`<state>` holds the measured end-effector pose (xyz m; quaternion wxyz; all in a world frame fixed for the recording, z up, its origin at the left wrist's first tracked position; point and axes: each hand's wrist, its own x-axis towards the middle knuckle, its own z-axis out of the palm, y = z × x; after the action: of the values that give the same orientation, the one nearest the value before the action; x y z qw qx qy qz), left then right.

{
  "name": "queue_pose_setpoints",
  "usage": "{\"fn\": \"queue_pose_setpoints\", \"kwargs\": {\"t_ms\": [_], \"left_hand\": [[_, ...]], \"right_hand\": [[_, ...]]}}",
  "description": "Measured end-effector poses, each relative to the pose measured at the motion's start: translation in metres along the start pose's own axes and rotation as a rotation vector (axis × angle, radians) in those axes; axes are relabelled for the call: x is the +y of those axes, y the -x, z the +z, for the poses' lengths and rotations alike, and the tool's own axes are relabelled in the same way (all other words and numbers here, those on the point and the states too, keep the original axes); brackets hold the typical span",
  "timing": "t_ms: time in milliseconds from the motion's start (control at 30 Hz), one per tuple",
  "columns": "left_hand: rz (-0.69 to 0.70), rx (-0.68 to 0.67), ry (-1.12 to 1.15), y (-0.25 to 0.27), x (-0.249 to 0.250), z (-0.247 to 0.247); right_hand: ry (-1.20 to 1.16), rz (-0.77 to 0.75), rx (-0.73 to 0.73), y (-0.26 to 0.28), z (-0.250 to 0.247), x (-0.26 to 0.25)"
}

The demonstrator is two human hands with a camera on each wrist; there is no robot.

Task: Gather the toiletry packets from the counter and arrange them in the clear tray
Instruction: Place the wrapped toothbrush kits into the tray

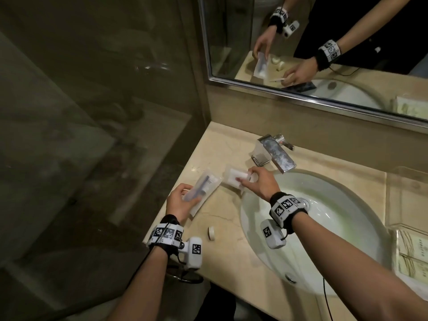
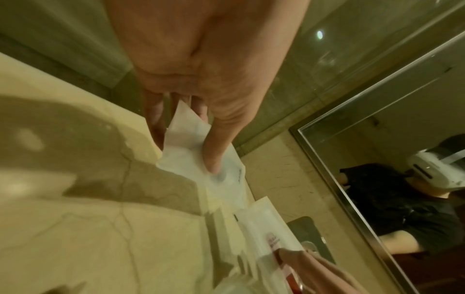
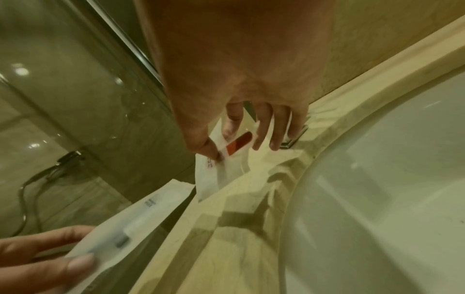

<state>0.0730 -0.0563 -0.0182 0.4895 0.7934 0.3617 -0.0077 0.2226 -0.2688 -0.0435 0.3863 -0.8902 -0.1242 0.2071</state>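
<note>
Nearest to us on the bench (image 1: 222, 256), a small white roll (image 1: 211, 233) is lying by itself beside the sink (image 1: 324, 269). Just beyond it, our left hand (image 1: 179, 203) is pinching the toothbrush packet (image 1: 203, 189), thumb on top and fingers beneath, its lower end hanging off the bench edge. A little farther on, our right hand (image 1: 259, 183) is gripping the second toiletry packet (image 1: 234, 178) between thumb and forefinger; the right wrist view is showing a red-and-white tube inside it. That packet is sitting near the faucet (image 1: 275, 154). So both grips are closed on packets, and we are judging ourselves to be mid-gathering. Far off at the right edge, the clear tray (image 1: 393, 228) is waiting across the sink. Next, we are needing to lift both packets, carry them over the sink and lay them in.
</note>
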Motion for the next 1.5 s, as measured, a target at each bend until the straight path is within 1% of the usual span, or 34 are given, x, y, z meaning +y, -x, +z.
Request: {"fn": "queue_pose_setpoints", "kwargs": {"t_ms": [167,233,367,467,600,667,733,800,900,933,1033,1100,1200,1267,1333,1400,1500], "left_hand": [[0.109,-0.074,0.063,0.021,0.027,0.004],[0.155,-0.115,0.083,0.03,0.04,0.01],[0.223,-0.201,0.119,0.052,0.072,0.031],[0.292,-0.281,0.125,0.072,0.099,0.055],[0.374,-0.388,0.109,0.098,0.133,0.101],[0.414,-0.431,0.095,0.108,0.145,0.129],[0.433,-0.464,0.082,0.119,0.155,0.16],[0.439,-0.462,0.08,0.129,0.163,0.192],[0.468,-0.446,0.089,0.144,0.172,0.237],[0.494,-0.455,0.093,0.149,0.175,0.25],[0.627,-0.464,0.07,0.165,0.187,0.284],[0.672,-0.503,0.054,0.176,0.198,0.305],[0.679,-0.608,0.064,0.191,0.213,0.329],[0.68,-0.67,0.091,0.2,0.222,0.34],[0.668,-0.707,0.119,0.21,0.228,0.351],[0.626,-0.74,0.149,0.217,0.23,0.36],[0.571,-0.747,0.188,0.225,0.228,0.374]], "right_hand": [[-0.117,0.03,0.018,0.033,-0.028,0.011],[-0.226,0.033,0.007,0.049,-0.042,0.023],[-0.356,0.063,0.04,0.087,-0.08,0.047],[-0.386,0.072,0.093,0.117,-0.113,0.069],[-0.348,0.013,0.168,0.156,-0.159,0.108],[-0.256,0.012,0.248,0.175,-0.182,0.126],[-0.24,0.029,0.326,0.192,-0.203,0.143],[-0.275,0.032,0.367,0.208,-0.223,0.156],[-0.289,-0.005,0.397,0.235,-0.25,0.169],[-0.281,-0.02,0.418,0.243,-0.258,0.172],[-0.258,-0.044,0.496,0.261,-0.282,0.183],[-0.256,-0.06,0.545,0.271,-0.295,0.188],[-0.234,-0.085,0.605,0.281,-0.308,0.195],[-0.215,-0.081,0.617,0.285,-0.312,0.2],[-0.207,-0.073,0.625,0.288,-0.315,0.207],[-0.21,-0.073,0.628,0.291,-0.316,0.211],[-0.229,-0.069,0.635,0.298,-0.314,0.216]]}}
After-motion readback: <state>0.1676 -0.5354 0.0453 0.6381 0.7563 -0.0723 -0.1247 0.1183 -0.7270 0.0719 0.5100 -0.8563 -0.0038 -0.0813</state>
